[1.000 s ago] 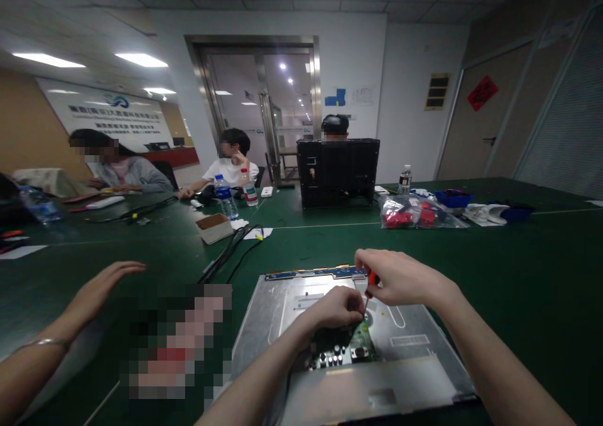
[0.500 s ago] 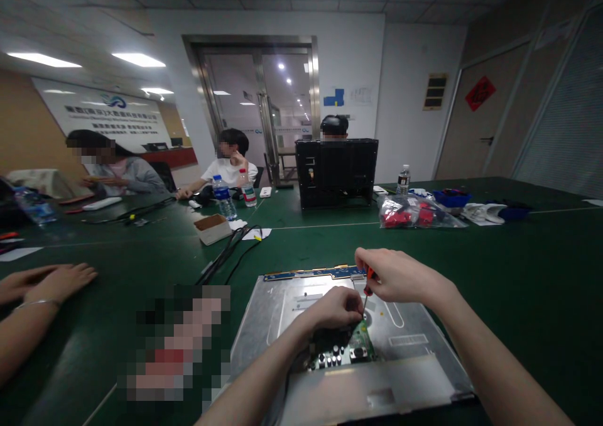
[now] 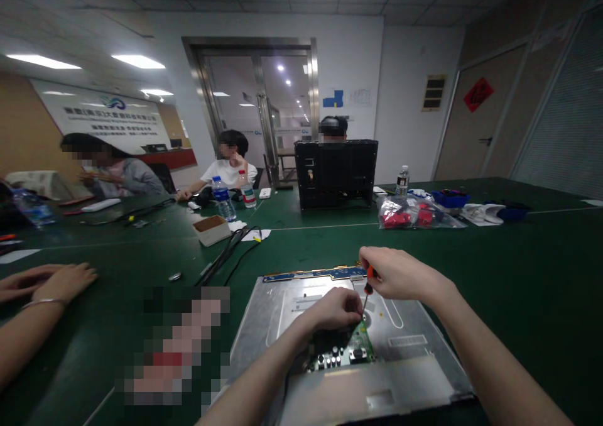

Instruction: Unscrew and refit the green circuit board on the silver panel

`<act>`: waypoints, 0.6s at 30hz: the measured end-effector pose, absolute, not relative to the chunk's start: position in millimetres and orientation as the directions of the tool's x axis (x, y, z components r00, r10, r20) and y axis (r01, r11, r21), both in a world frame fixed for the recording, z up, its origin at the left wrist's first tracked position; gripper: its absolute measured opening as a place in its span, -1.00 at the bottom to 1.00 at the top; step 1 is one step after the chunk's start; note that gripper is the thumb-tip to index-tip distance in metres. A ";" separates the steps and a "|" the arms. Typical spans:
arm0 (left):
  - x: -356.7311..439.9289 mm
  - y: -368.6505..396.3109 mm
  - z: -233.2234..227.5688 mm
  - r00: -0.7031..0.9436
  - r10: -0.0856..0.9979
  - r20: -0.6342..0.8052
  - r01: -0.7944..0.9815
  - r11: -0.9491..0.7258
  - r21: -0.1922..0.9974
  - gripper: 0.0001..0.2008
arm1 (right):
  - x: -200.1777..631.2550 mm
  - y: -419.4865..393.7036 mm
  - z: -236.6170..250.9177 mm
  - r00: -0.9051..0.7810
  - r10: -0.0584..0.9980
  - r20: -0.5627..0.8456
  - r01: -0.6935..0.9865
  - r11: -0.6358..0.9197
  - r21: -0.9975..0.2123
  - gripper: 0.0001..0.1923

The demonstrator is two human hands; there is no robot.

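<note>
The right hand (image 3: 400, 275) holds a screwdriver (image 3: 368, 284) tip-down, seemingly on the circuit board (image 3: 346, 350), beside the left hand (image 3: 334, 310).

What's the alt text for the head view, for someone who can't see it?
The person's right hand holds a red-handled screwdriver tip-down on a green circuit board set in a metal panel on a green table, while the left hand rests on the board. A co-worker's hands lie at left; three people sit across the table.
</note>
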State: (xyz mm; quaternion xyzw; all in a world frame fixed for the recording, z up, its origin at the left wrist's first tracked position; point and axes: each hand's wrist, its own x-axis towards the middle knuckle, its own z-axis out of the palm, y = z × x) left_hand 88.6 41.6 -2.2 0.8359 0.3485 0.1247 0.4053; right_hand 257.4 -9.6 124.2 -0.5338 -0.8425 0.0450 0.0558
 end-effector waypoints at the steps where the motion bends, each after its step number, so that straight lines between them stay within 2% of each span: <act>1: 88.6 41.4 -2.0 0.726 0.684 -0.072 0.480 -0.429 0.766 -0.90 | 257.0 -9.1 123.8 -0.434 0.900 0.049 0.889 0.436 -0.140 -0.85; 6: 88.7 41.0 -0.7 0.729 0.681 -0.061 0.468 -0.432 0.771 -0.90 | 252.3 -6.7 122.3 -0.393 0.918 0.063 0.917 0.396 -0.042 -0.88; 9: 88.7 41.6 -0.9 0.730 0.681 -0.057 0.467 -0.437 0.769 -0.88 | 252.1 -6.9 122.6 -0.357 0.932 0.068 0.934 0.358 -0.010 -0.80; 16: 88.5 42.1 -1.5 0.731 0.680 -0.057 0.472 -0.443 0.762 -0.88 | 254.2 -12.7 124.2 -0.493 0.868 0.063 0.857 0.497 -0.140 -0.85; 18: 88.5 41.7 -1.2 0.733 0.678 -0.058 0.473 -0.445 0.760 -0.88 | 253.1 -12.6 123.6 -0.491 0.869 0.067 0.855 0.495 -0.154 -0.86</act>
